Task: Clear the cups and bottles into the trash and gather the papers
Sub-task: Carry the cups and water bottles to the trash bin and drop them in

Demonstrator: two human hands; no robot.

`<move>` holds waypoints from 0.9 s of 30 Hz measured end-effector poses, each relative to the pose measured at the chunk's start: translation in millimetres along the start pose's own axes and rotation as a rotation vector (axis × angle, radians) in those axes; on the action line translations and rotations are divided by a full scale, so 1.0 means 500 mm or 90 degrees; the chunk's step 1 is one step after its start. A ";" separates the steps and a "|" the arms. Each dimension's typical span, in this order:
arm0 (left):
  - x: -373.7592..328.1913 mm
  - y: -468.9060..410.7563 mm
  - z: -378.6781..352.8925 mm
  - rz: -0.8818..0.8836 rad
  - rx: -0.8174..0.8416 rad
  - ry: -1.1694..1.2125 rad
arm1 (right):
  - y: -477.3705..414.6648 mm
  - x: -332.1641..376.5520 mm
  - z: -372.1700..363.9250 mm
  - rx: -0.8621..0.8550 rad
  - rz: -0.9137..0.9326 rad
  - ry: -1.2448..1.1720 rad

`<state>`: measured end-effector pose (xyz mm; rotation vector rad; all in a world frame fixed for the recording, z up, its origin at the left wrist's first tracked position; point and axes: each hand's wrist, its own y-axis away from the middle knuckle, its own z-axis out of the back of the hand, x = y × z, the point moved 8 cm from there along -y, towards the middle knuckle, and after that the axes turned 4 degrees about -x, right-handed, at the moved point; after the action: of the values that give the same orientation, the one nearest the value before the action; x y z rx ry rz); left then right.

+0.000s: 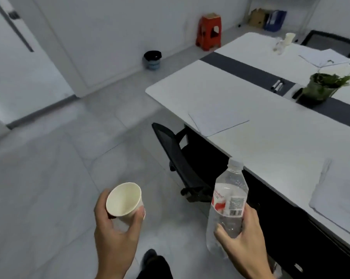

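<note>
The left hand (113, 228) is wrapping its fingers and thumb around the lower body of a white paper cup (124, 200), whose open mouth is tilting up toward the camera; the cup is looking empty inside. Just to the right of that grip, the right hand (242, 236) is closing around the lower half of a clear plastic water bottle (227, 206), which is carrying a red and white label and a white cap and is leaning slightly, cap pointing up and away. Both hands are hanging over the grey tiled floor (49, 178), apart from each other.

Far ahead of the cup hand, against the wall, a small trash bin (152, 59) with a black liner is standing on the floor. To the right of the bottle hand, the white table (220, 93) is holding a sheet of paper (218, 121) at its near edge and a stack of papers (337, 194) closer to the bottle. Further along the table a potted plant (323, 85) is sitting, and at the far end another cup (289, 38) and a clear bottle (278, 45) are standing side by side. A black chair (180, 156) is tucking under the table, just beyond the bottle.
</note>
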<state>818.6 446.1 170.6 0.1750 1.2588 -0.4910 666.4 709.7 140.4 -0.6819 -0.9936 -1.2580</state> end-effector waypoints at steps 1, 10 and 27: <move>0.018 -0.023 0.030 0.008 -0.010 0.003 | -0.006 0.022 -0.041 0.019 0.012 0.012; 0.142 -0.339 0.240 0.001 -0.061 0.018 | -0.114 0.199 -0.443 0.073 0.072 0.063; 0.212 -1.094 0.063 -0.048 0.037 -0.019 | -0.657 0.439 -0.884 -0.026 0.079 -0.001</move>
<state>625.0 -77.1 156.7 0.1690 1.2260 -0.5934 451.1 158.0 110.4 -0.7643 -0.9150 -1.1713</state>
